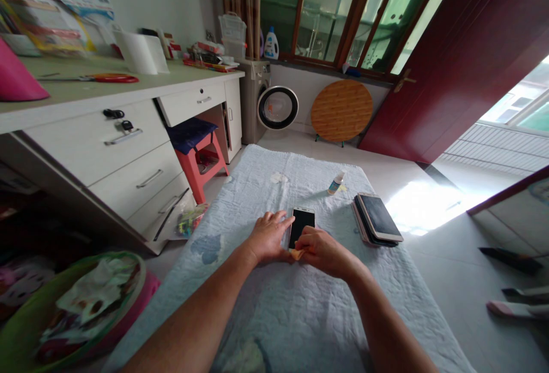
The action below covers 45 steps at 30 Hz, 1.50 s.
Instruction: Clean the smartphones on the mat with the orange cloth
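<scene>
A smartphone (302,219) with a dark screen and pale rim lies flat on the cloth-covered table. Against its left edge rests my left hand (269,237), fingers spread, thumb near the lower end. My right hand (318,248) is closed over the phone's lower part, with a small orange cloth (296,254) pinched in its fingers; the cloth is mostly hidden. Beyond the phone, to the right, stands a small spray bottle (335,183). Farther right is a stack of devices with a white-framed tablet (378,215) on top.
The pale blue patterned cloth (274,316) covers the table. At left are a white desk (128,161), a red stool (199,161) and a basket (141,281) holding crumpled paper. A washing machine (254,104) with its door ajar and a round wooden tabletop (342,111) stand behind.
</scene>
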### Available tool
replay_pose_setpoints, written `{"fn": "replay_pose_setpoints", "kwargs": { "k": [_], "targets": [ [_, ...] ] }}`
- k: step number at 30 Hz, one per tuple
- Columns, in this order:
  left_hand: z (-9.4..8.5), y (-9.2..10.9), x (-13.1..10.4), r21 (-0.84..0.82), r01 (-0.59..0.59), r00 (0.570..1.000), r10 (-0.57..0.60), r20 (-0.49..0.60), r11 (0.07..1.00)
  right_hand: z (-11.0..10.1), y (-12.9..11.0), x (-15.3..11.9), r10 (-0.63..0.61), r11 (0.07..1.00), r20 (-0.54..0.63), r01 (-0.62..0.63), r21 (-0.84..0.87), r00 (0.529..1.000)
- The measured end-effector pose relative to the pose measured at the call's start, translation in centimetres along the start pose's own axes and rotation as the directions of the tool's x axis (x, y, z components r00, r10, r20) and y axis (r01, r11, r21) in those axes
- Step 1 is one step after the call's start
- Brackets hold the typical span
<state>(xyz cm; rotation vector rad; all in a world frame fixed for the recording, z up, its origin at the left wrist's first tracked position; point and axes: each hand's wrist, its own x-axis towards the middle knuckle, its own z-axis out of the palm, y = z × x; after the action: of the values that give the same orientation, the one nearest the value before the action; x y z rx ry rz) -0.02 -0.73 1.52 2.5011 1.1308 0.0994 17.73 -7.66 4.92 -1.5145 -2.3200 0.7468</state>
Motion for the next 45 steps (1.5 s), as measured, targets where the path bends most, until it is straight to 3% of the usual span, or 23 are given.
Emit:
{"fn": "replay_pose_setpoints", "kwargs": {
  "k": [9, 22, 28, 33, 36, 39, 45],
  "targets": [
    [-0.6, 0.4, -0.1, 0.011, 0.017, 0.999, -0.017, 0.035, 1.000, -1.6, 2.5, -2.4, 0.115, 0.989, 0.058, -0.119, 0.082, 0.992],
    [-0.2, 0.2, 0.1, -0.009, 0.021, 1.000, -0.021, 0.008, 1.000, 2.1, 0.3, 0.6, -0.026, 1.000, -0.211, 0.024, -0.011, 0.977],
    [-0.2, 0.2, 0.0, -0.011, 0.012, 1.000, -0.012, 0.007, 1.000, 2.1, 3.0, 2.2, 0.062, 0.991, -0.431, -0.107, -0.082, 0.900],
    [-0.2, 0.3, 0.1, -0.009, 0.002, 1.000, -0.002, 0.004, 1.000, 1.2, 6.2, 2.2, 0.274, 0.937, -0.613, -0.350, -0.005, 0.741],
    [-0.2, 0.2, 0.1, 0.004, -0.017, 1.000, 0.017, -0.002, 1.000, 1.0, 7.1, 2.1, 0.331, 0.915, -0.669, -0.400, 0.055, 0.665],
    [-0.2, 0.3, 0.0, 0.007, -0.011, 1.000, 0.011, 0.002, 1.000, 1.2, 7.4, 2.3, 0.331, 0.918, -0.677, -0.391, 0.068, 0.657],
    [0.0, 0.7, 0.0, 0.027, -0.004, 0.999, 0.005, -0.034, 1.000, 1.1, 6.9, 2.4, 0.322, 0.909, -0.616, -0.416, -0.011, 0.719]
  ]
}}
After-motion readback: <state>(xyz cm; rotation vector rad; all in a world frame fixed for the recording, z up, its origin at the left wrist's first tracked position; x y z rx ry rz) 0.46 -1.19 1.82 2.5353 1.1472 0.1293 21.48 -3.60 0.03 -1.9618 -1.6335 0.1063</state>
